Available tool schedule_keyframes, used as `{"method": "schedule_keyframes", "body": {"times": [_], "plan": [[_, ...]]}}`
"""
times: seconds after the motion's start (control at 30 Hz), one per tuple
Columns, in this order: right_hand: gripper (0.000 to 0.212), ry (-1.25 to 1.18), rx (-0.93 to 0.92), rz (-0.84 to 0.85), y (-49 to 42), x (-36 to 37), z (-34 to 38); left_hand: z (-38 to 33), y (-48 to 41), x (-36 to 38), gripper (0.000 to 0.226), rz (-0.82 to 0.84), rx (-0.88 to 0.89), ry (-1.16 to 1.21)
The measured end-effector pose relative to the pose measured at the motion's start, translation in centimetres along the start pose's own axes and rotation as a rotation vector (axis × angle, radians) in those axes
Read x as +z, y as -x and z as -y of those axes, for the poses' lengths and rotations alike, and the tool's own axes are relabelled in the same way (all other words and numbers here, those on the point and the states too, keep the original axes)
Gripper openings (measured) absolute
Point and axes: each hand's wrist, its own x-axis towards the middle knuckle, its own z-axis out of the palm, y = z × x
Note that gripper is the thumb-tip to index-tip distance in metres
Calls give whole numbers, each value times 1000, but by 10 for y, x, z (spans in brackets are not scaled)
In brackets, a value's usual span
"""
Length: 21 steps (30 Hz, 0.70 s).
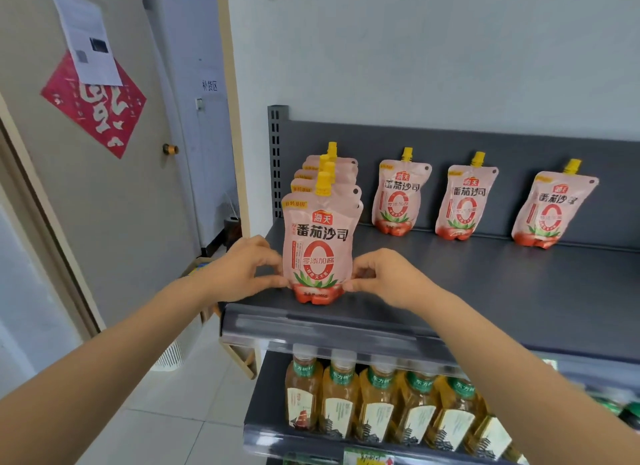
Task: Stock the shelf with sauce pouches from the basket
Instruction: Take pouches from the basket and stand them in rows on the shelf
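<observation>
Left hand (pixel 242 270) and right hand (pixel 384 277), each pinching a bottom corner of a sauce pouch (pixel 318 243) upright between them on the shelf (pixel 467 291), heading a row (pixel 334 173) just behind. Seemingly settling it in place; next, a gentle release without toppling.

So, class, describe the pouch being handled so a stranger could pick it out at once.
Find the grey shelf above the bottled tea. At its left end pink pouches stand in a file, front to back. Take the front pouch, nearest the edge: only it is pinched by the left hand and right hand.
</observation>
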Motion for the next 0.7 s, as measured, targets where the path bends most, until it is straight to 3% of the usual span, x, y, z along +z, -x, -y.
{"method": "schedule_keyframes", "body": {"times": [0.07,0.13,0.2,0.27,0.33,0.43,0.7], "plan": [[18,68,-3,-38,9,-2,5,-8,4,-3,65,-32,-20,-46],[32,192,2,-111,26,-2,9,-19,14,-7,56,-93,-71,-109],[49,330,27,-228,51,-2,11,-27,28,-7,44,-294,-147,-181],[64,482,73,-340,81,-3,12,-39,45,-9,55,-491,-208,-259],[74,541,137,-407,114,-5,14,-57,62,-10,67,-580,-158,-312],[79,481,243,-470,164,-3,19,-87,79,-1,74,-558,-2,-337],[76,490,588,-457,290,10,12,-184,91,91,87,-279,249,-260]]}}
